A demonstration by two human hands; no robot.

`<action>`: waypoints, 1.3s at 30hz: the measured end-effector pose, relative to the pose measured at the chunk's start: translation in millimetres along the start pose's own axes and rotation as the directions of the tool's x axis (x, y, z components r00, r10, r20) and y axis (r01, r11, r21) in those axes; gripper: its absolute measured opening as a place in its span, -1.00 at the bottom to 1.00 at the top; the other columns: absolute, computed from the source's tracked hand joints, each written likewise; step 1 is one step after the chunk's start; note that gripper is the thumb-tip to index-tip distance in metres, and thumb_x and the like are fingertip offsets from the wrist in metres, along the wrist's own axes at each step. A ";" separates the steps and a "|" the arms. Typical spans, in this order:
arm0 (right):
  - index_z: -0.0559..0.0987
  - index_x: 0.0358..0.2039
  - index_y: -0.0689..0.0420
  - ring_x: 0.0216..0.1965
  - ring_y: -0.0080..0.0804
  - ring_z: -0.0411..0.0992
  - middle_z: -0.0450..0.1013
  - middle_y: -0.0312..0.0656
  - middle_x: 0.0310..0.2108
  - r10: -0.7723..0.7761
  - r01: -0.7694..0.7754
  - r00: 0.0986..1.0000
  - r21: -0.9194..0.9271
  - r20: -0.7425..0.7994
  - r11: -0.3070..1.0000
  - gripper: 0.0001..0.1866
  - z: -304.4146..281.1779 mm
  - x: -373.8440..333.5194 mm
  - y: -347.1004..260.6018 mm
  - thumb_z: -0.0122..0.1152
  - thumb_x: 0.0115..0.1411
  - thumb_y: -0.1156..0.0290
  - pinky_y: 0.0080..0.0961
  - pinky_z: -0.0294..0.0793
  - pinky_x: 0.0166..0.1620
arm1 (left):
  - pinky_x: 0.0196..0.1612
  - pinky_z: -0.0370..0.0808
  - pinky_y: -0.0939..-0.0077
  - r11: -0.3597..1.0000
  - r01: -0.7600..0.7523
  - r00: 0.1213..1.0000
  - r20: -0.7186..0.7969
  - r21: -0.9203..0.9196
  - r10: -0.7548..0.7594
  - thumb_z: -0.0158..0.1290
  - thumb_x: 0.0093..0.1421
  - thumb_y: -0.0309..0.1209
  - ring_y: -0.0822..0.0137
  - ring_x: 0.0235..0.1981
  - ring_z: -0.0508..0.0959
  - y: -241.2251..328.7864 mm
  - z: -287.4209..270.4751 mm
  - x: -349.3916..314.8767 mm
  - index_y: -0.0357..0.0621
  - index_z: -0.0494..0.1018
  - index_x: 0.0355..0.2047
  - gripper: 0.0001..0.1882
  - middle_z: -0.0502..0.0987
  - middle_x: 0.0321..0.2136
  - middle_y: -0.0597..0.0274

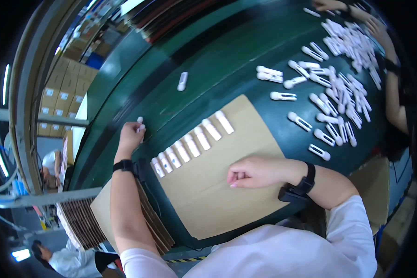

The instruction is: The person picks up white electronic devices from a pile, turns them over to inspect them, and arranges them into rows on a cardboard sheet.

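By the fingers (138, 131) of the left hand (130, 135), a small white piece (140, 120) is pinched at the bench (222, 62), just beyond the left corner of the cardboard sheet (204, 199); much of it is covered, and it cannot be told whether a second piece is gripped with it. The fingers of the right hand (252, 172) are curled together toward the palm over the sheet; nothing is seen in them, and whether the sheet is touched cannot be made out. Along the sheet's far edge, a row of eight white pieces (191, 145) is laid side by side, rounded ends pointed away from the body. Farther out, a lone white piece (182, 81) is set on bare green, and on the right a loose heap of white pieces (341, 92) is spread, with a co-worker's hands (376, 31) at its far side. The row could be skewed if the sheet were nudged by the right forearm or caught by the black wrist strap (302, 186); the end pieces nearest the left hand could be knocked askew by a low sweep of that hand; and, should two pieces be pinched at once, one could be dropped through uneven pressure
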State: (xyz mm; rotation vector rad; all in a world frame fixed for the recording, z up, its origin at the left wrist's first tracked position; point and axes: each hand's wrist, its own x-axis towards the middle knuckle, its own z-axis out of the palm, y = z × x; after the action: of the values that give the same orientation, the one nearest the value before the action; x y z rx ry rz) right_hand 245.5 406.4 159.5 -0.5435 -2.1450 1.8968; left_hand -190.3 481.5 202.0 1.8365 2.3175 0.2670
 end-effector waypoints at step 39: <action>0.53 -0.22 0.14 -0.39 -0.67 0.42 0.50 -0.34 -0.38 0.037 0.268 0.883 0.568 -0.468 0.779 -0.86 -30.5 -7.9 -0.2 0.16 0.29 0.36 -0.67 0.41 -0.31 | -0.28 0.49 0.52 0.797 -0.280 0.921 0.085 -0.536 0.381 0.15 0.17 -0.36 0.40 -0.36 0.56 259.6 9.5 -12.0 -0.29 0.55 -0.21 -0.74 0.60 -0.42 0.16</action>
State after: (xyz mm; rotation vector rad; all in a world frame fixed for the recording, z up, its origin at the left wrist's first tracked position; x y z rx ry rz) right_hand 265.0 430.6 164.5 -0.6066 -1.1314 1.9943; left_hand 59.5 528.4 256.8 1.8624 1.5726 0.6588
